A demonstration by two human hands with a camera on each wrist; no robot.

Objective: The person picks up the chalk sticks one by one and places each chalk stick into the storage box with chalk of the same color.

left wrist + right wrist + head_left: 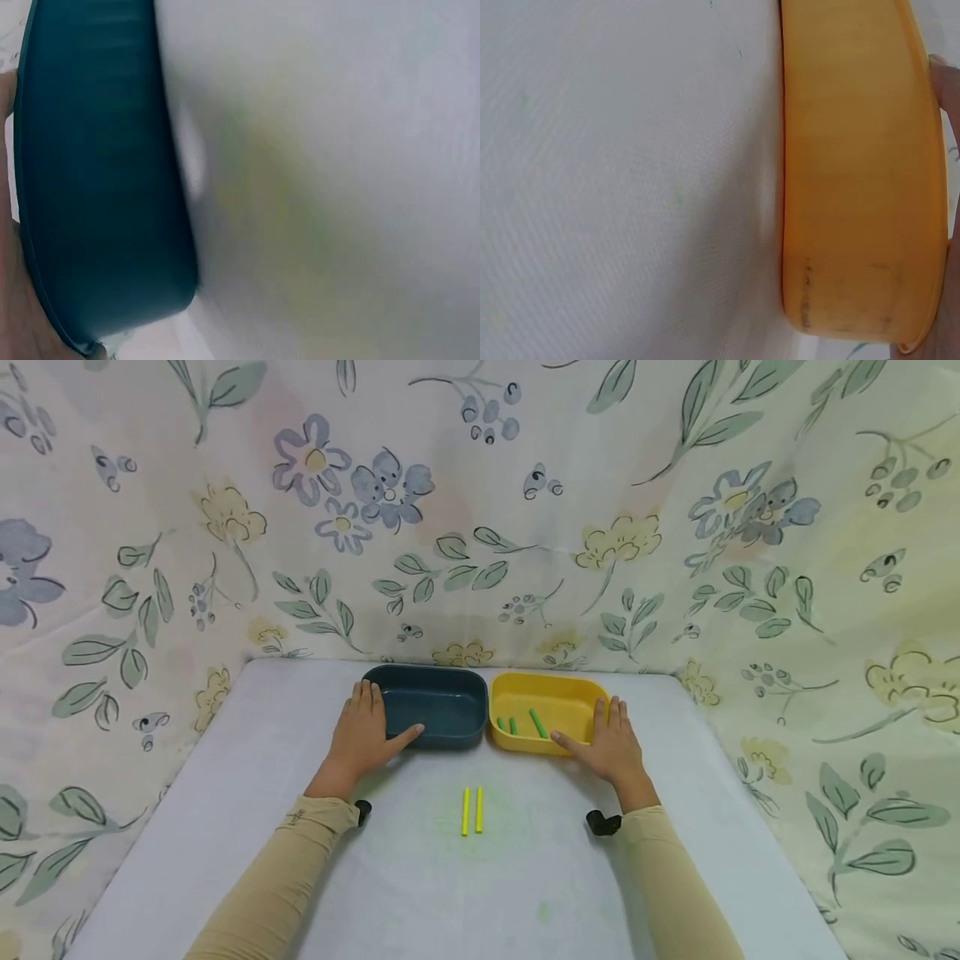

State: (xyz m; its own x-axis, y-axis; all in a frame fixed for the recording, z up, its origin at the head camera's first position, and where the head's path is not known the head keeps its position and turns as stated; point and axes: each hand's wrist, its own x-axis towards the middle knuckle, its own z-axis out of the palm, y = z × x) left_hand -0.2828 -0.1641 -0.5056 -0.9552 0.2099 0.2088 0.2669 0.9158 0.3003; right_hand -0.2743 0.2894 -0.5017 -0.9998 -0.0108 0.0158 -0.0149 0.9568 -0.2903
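My left hand [365, 733] rests on the left front corner of a dark blue tub [437, 742]. Its straight fingers lie along the left rim, with the thumb over the front rim. On the right front corner of a yellow tub [517, 744], my right hand [613, 747] lies likewise, thumb at the front rim and fingers along the right side. Several green chalk sticks [537, 723] are inside the yellow tub. Two yellow chalk sticks [465, 812] lie side by side on the white cloth in front of the tubs. Both wrist views show the tubs' outer walls.
The tubs stand side by side at the back of the white-covered table [465, 902]. Behind them hangs a floral curtain [480, 527]. Faint green and yellow smudges mark the cloth around the yellow sticks. A black wrist device [603, 822] shows at the right cuff.
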